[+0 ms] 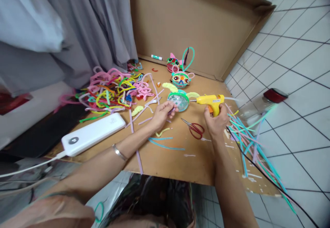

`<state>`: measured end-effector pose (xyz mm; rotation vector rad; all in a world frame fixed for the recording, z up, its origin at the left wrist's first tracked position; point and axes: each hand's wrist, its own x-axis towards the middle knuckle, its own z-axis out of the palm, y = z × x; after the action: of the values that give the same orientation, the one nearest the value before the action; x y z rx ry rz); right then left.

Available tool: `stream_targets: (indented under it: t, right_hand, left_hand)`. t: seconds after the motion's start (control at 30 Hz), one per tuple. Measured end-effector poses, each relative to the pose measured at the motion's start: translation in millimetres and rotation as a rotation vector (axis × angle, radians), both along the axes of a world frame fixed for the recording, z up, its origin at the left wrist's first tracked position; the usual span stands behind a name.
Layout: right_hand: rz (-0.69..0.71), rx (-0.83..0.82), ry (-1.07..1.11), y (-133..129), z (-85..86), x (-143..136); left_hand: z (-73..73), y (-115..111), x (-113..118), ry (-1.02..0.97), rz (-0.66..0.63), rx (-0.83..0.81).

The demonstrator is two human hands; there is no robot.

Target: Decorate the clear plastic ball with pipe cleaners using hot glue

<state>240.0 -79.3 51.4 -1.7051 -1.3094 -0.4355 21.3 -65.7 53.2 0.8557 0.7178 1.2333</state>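
My right hand (pixel 216 118) is wrapped round a yellow glue gun (pixel 210 101), whose nozzle points left, close to the edge of a round clear cup (pixel 183 101) with a green rim. Yellow fuzzy pieces (pixel 170 87) stick out at the cup's top left and right. In front of the cup, my left hand (pixel 163 114) pinches a small purple piece (pixel 172 110) between its fingertips. Red-handled scissors (pixel 196 130) lie just below the cup. Two finished-looking animal faces, one greenish (pixel 180 79) and one red (pixel 173 64), stand behind it.
A heap of coloured pipe cleaners (pixel 116 89) covers the table's left side. A white power bank (pixel 93 134) with a cable lies nearer. Blue and pink stems (pixel 254 145) and a red-lidded bottle (pixel 265 106) are at right. A black cord runs lower right. Cardboard (pixel 190 25) stands behind.
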Motion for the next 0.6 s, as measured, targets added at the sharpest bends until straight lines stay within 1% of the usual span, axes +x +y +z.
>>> stream_targets:
  t: [0.13,0.27,0.33,0.43,0.6]
  right_hand:
    - [0.108,0.063,-0.137,-3.9,-9.4,-14.2]
    - [0.122,0.08,-0.146,-5.7,-12.6,-18.1]
    - [0.115,0.061,-0.113,-6.1,-11.1,-18.0]
    - [0.114,-0.015,-0.06,-7.5,-7.0,-19.3]
    - [0.102,-0.09,-0.047,-10.7,-2.5,-23.7]
  left_hand:
    - [2.8,0.3,1.3,-0.058,0.006,-0.045]
    - [6.5,-0.9,0.4,-0.095,-0.008,-0.06]
    - [8.4,-1.8,-0.5,-0.101,-0.016,-0.063]
    - [10.6,-3.1,-1.2,-0.11,-0.021,-0.081]
    - [10.7,-3.7,-0.8,-0.119,-0.035,-0.08]
